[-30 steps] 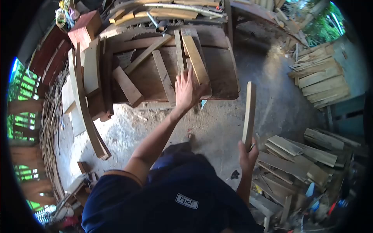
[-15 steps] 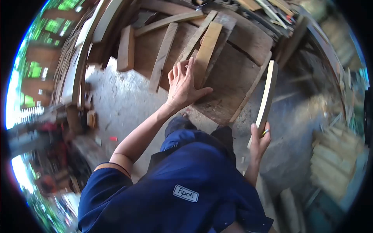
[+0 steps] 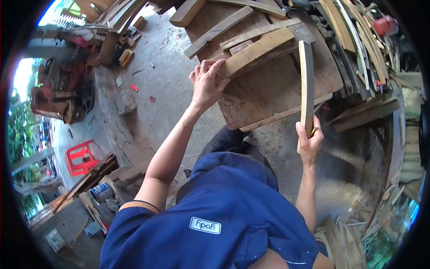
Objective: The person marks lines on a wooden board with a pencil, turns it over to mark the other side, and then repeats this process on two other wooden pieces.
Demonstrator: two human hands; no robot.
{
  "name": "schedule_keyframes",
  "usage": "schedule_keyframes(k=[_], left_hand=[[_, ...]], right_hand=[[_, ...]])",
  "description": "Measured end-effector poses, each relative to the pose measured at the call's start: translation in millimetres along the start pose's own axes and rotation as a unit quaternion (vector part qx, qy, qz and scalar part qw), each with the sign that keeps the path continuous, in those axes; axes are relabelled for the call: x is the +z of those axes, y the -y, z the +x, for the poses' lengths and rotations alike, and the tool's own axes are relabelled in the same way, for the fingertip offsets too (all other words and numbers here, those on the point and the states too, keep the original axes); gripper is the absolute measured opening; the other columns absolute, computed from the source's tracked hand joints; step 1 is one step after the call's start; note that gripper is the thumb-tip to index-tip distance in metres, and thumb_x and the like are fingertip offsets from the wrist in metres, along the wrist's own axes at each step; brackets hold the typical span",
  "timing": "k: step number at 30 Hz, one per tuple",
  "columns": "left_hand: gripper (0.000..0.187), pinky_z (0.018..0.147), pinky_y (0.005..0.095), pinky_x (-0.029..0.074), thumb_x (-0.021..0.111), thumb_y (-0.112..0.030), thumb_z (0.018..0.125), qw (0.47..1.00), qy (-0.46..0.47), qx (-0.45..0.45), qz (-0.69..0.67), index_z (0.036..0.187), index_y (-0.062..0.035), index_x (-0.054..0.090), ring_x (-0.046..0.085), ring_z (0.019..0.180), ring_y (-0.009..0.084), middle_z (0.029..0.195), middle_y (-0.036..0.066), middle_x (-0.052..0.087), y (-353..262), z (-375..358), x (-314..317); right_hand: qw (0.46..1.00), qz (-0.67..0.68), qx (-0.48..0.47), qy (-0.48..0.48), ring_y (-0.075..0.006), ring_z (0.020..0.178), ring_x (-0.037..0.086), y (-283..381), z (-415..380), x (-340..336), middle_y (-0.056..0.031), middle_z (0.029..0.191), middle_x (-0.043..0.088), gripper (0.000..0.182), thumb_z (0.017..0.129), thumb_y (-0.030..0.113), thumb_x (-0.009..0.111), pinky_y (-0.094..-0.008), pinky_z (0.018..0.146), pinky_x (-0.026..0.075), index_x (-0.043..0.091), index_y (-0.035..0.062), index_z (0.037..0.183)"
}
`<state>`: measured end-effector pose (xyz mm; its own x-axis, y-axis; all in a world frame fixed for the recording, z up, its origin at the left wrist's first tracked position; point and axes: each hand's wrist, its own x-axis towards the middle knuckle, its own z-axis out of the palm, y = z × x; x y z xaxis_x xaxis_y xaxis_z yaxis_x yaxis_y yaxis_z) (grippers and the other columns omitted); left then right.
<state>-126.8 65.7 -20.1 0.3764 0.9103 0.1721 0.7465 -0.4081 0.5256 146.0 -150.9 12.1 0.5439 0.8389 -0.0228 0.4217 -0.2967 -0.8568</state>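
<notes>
Hands are held apart: across the near edge of the worktable (image 3: pixel 257 99), a pale stick (image 3: pixel 307 80) is clamped in the right hand (image 3: pixel 309 141); on the worktable, a yellowish block (image 3: pixel 257 51) is met at its end by the left hand (image 3: pixel 208 87), grip unclear. Wood handling seems underway; lifting the block would call for firmer closure.

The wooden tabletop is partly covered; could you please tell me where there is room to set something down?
The tabletop has a bare patch between the yellowish piece and edge strip, with the left hand at one end and the stick in the right hand partly hiding the other. Beyond the yellowish piece, loose boards crowd it.
</notes>
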Motion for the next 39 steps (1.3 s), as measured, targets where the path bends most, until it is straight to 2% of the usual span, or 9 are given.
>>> schedule_keyframes(k=[5, 8, 12, 18, 27, 35, 37, 38, 39], left_hand=[[0.078, 0.112, 0.0497, 0.031, 0.084, -0.017, 0.077, 0.995, 0.020, -0.055, -0.079, 0.148, -0.0212, 0.054, 0.051, 0.124, 0.0270, 0.131, 0.003, 0.058, -1, 5, -6], [0.076, 0.106, 0.0404, 0.049, 0.081, -0.010, 0.078, 0.981, -0.007, -0.070, -0.179, 0.148, -0.0181, 0.055, 0.058, 0.116, 0.0284, 0.133, 0.008, 0.060, 5, 5, -6], [0.062, 0.108, 0.0416, 0.047, 0.079, -0.009, 0.080, 0.988, -0.036, -0.059, -0.137, 0.140, -0.0153, 0.064, 0.056, 0.120, 0.0298, 0.133, 0.011, 0.059, 4, 4, -4], [0.062, 0.113, 0.0455, 0.042, 0.075, -0.006, 0.081, 0.989, -0.018, -0.097, -0.112, 0.141, -0.0154, 0.060, 0.051, 0.128, 0.0332, 0.135, 0.011, 0.054, -7, 1, -10], [0.067, 0.115, 0.0451, 0.039, 0.073, -0.006, 0.083, 0.984, -0.058, -0.161, -0.056, 0.147, -0.0140, 0.055, 0.046, 0.133, 0.0358, 0.139, 0.016, 0.050, -25, -5, -9], [0.071, 0.116, 0.0463, 0.035, 0.075, -0.036, 0.095, 0.945, -0.133, -0.298, -0.012, 0.154, -0.0069, 0.047, 0.042, 0.137, 0.0357, 0.144, 0.019, 0.048, -58, -20, 0], [0.078, 0.120, 0.0480, 0.028, 0.073, -0.037, 0.095, 0.958, -0.159, -0.236, 0.034, 0.155, 0.0011, 0.041, 0.038, 0.139, 0.0377, 0.152, 0.022, 0.041, -66, -16, 3], [0.099, 0.123, 0.0493, 0.021, 0.074, -0.052, 0.091, 0.959, -0.131, -0.247, 0.041, 0.159, 0.0045, 0.029, 0.031, 0.147, 0.0399, 0.162, 0.024, 0.032, -66, -15, 4], [0.099, 0.123, 0.0493, 0.021, 0.074, -0.052, 0.091, 0.958, -0.130, -0.250, 0.046, 0.159, 0.0045, 0.029, 0.031, 0.147, 0.0399, 0.162, 0.024, 0.032, -67, -14, 5]], right_hand=[[0.998, 0.010, -0.021, 0.059, -0.0293, 0.097, 0.070, 16, 42, 13, -0.0197, 0.107, 0.073, 0.060, 0.091, 0.035, 0.075, -0.0395, 0.088, 0.053, 0.061, -0.0066, 0.132], [0.995, -0.009, -0.061, 0.075, -0.0295, 0.101, 0.071, 29, 62, 8, -0.0206, 0.110, 0.073, 0.059, 0.091, 0.032, 0.075, -0.0395, 0.091, 0.054, 0.060, -0.0071, 0.133], [0.992, -0.044, -0.079, 0.090, -0.0293, 0.102, 0.072, 32, 85, 3, -0.0208, 0.110, 0.074, 0.059, 0.091, 0.029, 0.077, -0.0388, 0.093, 0.054, 0.059, -0.0063, 0.135], [0.989, -0.064, -0.087, 0.099, -0.0292, 0.103, 0.072, 29, 117, 7, -0.0214, 0.112, 0.074, 0.055, 0.091, 0.025, 0.077, -0.0387, 0.093, 0.055, 0.061, -0.0055, 0.134], [0.944, -0.100, -0.258, 0.181, -0.0277, 0.095, 0.063, 20, 180, 16, -0.0122, 0.106, 0.062, 0.052, 0.083, 0.015, 0.080, -0.0402, 0.086, 0.052, 0.064, -0.0013, 0.130], [0.876, -0.173, -0.383, 0.239, -0.0266, 0.097, 0.062, 44, 216, 20, -0.0081, 0.107, 0.062, 0.055, 0.079, 0.015, 0.080, -0.0402, 0.083, 0.057, 0.066, 0.0077, 0.131], [0.857, -0.162, -0.404, 0.275, -0.0247, 0.096, 0.062, 46, 213, 29, -0.0058, 0.106, 0.062, 0.058, 0.076, 0.016, 0.081, -0.0385, 0.080, 0.059, 0.066, 0.0090, 0.132], [0.847, -0.157, -0.414, 0.293, -0.0244, 0.096, 0.062, 45, 211, 34, -0.0052, 0.106, 0.062, 0.059, 0.075, 0.016, 0.081, -0.0379, 0.079, 0.059, 0.066, 0.0092, 0.132], [0.838, -0.153, -0.422, 0.309, -0.0241, 0.096, 0.062, 43, 209, 39, -0.0046, 0.106, 0.062, 0.060, 0.074, 0.017, 0.081, -0.0373, 0.079, 0.059, 0.066, 0.0095, 0.132]])
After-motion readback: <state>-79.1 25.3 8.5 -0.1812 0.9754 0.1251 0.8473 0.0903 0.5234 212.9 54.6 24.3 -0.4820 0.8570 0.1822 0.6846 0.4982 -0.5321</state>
